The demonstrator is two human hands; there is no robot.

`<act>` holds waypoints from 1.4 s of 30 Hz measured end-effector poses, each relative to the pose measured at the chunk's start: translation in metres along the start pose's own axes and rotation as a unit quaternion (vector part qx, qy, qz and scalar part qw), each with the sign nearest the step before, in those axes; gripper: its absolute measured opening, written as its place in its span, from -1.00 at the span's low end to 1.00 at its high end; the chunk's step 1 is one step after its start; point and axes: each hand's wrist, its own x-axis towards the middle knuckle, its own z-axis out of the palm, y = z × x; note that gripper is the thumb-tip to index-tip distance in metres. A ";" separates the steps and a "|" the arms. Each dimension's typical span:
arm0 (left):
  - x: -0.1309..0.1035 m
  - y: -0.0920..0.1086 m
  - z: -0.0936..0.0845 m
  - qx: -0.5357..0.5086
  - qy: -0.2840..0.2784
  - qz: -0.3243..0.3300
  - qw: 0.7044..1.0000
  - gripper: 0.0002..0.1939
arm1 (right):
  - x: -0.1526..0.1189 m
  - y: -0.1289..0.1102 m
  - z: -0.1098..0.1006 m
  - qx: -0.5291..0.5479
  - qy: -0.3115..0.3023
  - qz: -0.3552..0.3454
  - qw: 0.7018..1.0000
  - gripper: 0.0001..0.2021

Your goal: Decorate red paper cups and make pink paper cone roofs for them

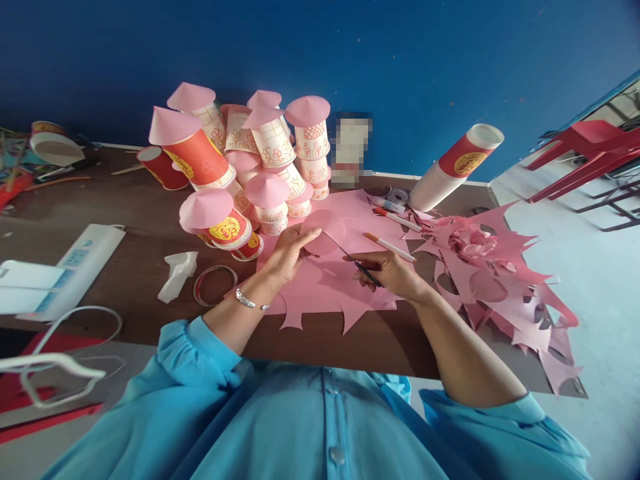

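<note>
Between the thumb and fingers of my left hand [290, 253] is a round pink paper disc [324, 230]. My right hand [393, 272] grips a pair of scissors [367, 273] by its dark handles. The blades point up and left to the disc's lower right edge; whether they are parted I cannot tell. Beneath both hands lie pink paper sheets [320, 287] with curved cut-outs along the front. Beyond my left hand stand several paper-cup towers [271, 143] topped with pink paper cones [267, 190], some cups red and gold, others white with drawings.
Right of the sheets is a heap of pink paper scraps [493, 280]. Two markers [390, 247] lie beside it, and a leaning stack of cups [440, 177] stands behind. At left are a tape roll [215, 285], crumpled tissue [179, 275] and a white box [75, 267]. A blue wall [400, 80] rises behind.
</note>
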 end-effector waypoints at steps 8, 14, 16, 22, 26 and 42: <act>-0.001 0.001 0.001 0.009 -0.008 0.003 1.000 -0.65 | -0.002 -0.003 0.001 -0.009 0.002 0.002 1.000 -0.33; -0.001 0.001 0.001 0.017 -0.005 0.005 1.000 -0.65 | -0.002 -0.003 0.000 -0.005 0.001 0.004 1.000 -0.33; 0.000 0.001 0.001 0.010 -0.005 0.003 1.000 -0.65 | -0.001 -0.003 0.000 -0.004 0.001 0.005 1.000 -0.33; 0.001 -0.001 0.000 0.008 -0.003 0.001 1.000 -0.65 | -0.001 0.001 -0.003 -0.040 0.001 -0.003 0.999 -0.39; 0.004 -0.002 -0.002 -0.004 0.019 0.035 0.999 -0.67 | -0.001 0.008 -0.012 -0.165 0.018 -0.011 0.986 -0.59; -0.010 0.001 0.001 0.126 -0.026 0.062 0.990 -0.70 | -0.058 -0.027 -0.044 -0.609 0.074 0.045 0.788 -0.50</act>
